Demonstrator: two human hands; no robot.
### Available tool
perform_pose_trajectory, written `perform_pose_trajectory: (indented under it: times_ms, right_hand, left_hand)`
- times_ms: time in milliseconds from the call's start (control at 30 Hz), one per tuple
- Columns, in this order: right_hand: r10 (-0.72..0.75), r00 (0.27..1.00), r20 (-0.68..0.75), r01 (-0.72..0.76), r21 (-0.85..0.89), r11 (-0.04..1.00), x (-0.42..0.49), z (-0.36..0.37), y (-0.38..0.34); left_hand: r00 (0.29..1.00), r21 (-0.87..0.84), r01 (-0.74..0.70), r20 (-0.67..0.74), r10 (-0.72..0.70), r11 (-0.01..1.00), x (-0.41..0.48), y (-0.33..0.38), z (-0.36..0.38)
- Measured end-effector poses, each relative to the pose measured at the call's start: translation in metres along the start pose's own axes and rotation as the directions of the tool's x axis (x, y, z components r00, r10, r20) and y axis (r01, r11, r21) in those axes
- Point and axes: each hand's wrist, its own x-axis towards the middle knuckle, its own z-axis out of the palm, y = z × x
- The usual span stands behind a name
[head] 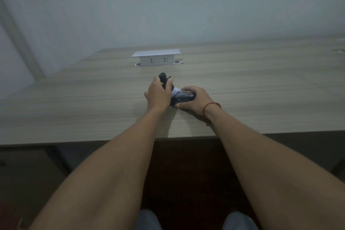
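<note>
My left hand [158,94] grips a small black rounded object [162,77] whose top sticks up above my fingers; a thin black strand pokes out beside it. My right hand [196,99] curls over a dark glossy grey object [183,97], thumb under its near side, resting on the wooden desk [74,102]. A white part [175,90] shows between the two hands, joining or touching both dark pieces. What the pieces are is too blurred and covered to tell. A red string bracelet is on my right wrist.
A white pop-up socket box [156,59] stands on the desk behind my hands, near the pale wall. A round cable hole [341,50] sits at the far right. The desk's front edge [93,141] runs below my forearms, with dark floor and a cabinet underneath.
</note>
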Motion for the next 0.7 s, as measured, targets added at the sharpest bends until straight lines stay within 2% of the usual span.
perform_pose_trajectory:
  times_ms: [67, 133, 267, 300, 400, 500, 533, 600, 700]
  right_hand:
    - [-0.009, 1.0, 0.01, 0.009, -0.017, 1.0, 0.0, -0.002, 0.0]
    - [-0.015, 1.0, 0.009, 0.015, -0.029, 0.999, -0.001, -0.002, 0.0]
    - [-0.001, 1.0, -0.01, 0.001, -0.024, 1.0, -0.002, 0.0, 0.001]
    - [0.0, 1.0, -0.017, 0.0, -0.023, 1.0, -0.002, 0.0, 0.001]
    - [-0.009, 1.0, -0.024, 0.008, -0.025, 1.0, -0.004, 0.0, 0.001]
    - [0.002, 1.0, -0.021, -0.003, -0.047, 0.999, -0.003, 0.002, 0.001]
    - [0.007, 1.0, -0.02, -0.008, -0.052, 0.999, -0.003, 0.003, 0.001]
    - [0.007, 1.0, -0.012, -0.008, -0.061, 0.998, -0.001, 0.004, 0.001]
    - [0.014, 1.0, -0.012, -0.015, -0.021, 1.0, -0.001, 0.002, 0.002]
  left_hand:
    - [0.997, 0.115, 0.073, 0.017, -0.075, 0.991, 0.001, -0.002, -0.001]
    - [0.998, 0.2, 0.04, 0.047, -0.051, 0.979, 0.007, -0.004, -0.005]
    - [0.996, -0.012, -0.067, 0.055, 0.068, 0.998, 0.013, 0.004, -0.007]
    - [0.996, -0.02, -0.068, 0.062, 0.069, 0.997, 0.01, 0.005, -0.004]
    - [0.996, 0.102, 0.028, 0.08, -0.036, 0.994, 0.005, 0.0, 0.0]
    - [0.997, 0.295, -0.023, 0.071, 0.003, 0.955, 0.011, -0.007, -0.008]
    - [0.997, 0.287, -0.065, 0.06, 0.05, 0.956, 0.013, -0.007, -0.01]
    - [0.992, 0.143, -0.129, 0.033, 0.126, 0.981, 0.013, -0.005, -0.009]
    - [0.996, -0.129, -0.076, 0.046, 0.083, 0.989, 0.003, 0.001, 0.002]
